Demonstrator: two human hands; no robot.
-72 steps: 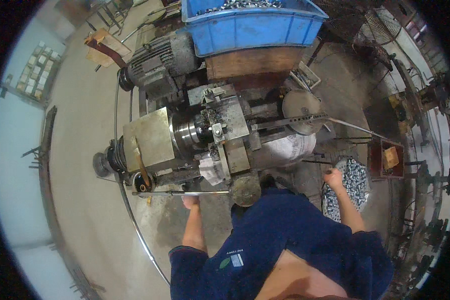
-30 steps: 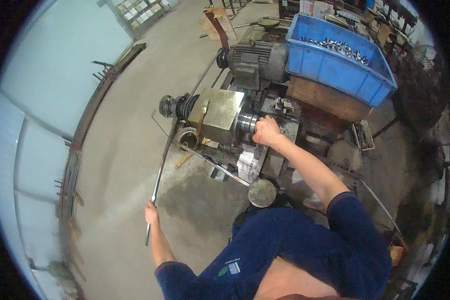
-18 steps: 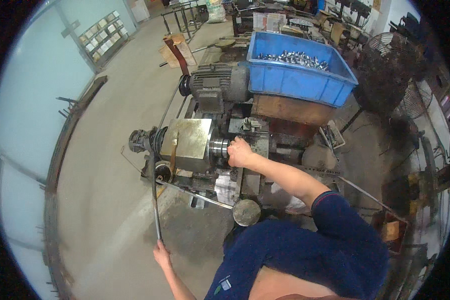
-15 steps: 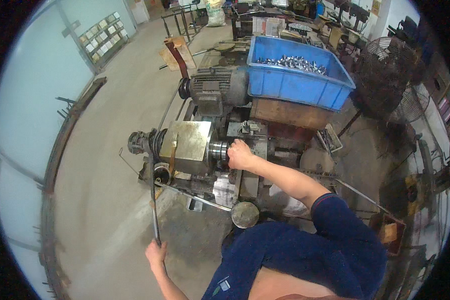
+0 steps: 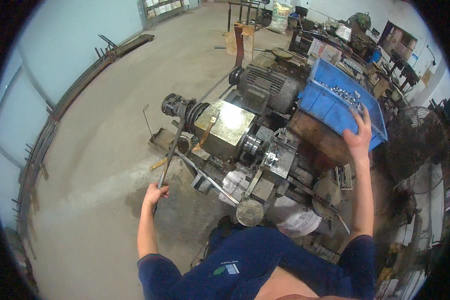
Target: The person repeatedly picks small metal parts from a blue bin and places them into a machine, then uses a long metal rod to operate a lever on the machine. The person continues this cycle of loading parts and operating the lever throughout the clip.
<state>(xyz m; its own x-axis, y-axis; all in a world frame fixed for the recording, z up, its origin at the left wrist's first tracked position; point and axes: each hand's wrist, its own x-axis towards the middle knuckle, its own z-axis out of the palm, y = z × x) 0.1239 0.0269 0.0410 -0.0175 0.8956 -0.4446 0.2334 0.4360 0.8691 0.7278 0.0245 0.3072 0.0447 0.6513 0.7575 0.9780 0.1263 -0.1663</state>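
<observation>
My left hand (image 5: 156, 192) is closed around the long metal lever (image 5: 171, 155) that slants up to the left side of the lathe. The lathe has a box-shaped headstock (image 5: 230, 120) with a shiny top and a steel spindle collar (image 5: 252, 144). Over the near wall of a blue plastic bin (image 5: 330, 111) reaches my right hand (image 5: 359, 134), fingers stretched and thumb apart, with nothing visible in it. Small shiny metal parts (image 5: 346, 95) lie heaped in the bin, close to its fingertips. A small bright metal piece (image 5: 271, 158) sits on the lathe's slide, beside the collar.
Behind the headstock stands a ribbed electric motor (image 5: 270, 85). A second rod ends in a round weight (image 5: 249, 213) close to my body. A caged fan (image 5: 415, 150) is at the right. Crowded benches (image 5: 345, 55) fill the back, and metal bars (image 5: 80, 95) lie along the left wall.
My right hand has left the spindle collar and swung right to the blue bin, opening. The lever, still in my left hand, appears higher in view. The whole view has turned and shifted.
</observation>
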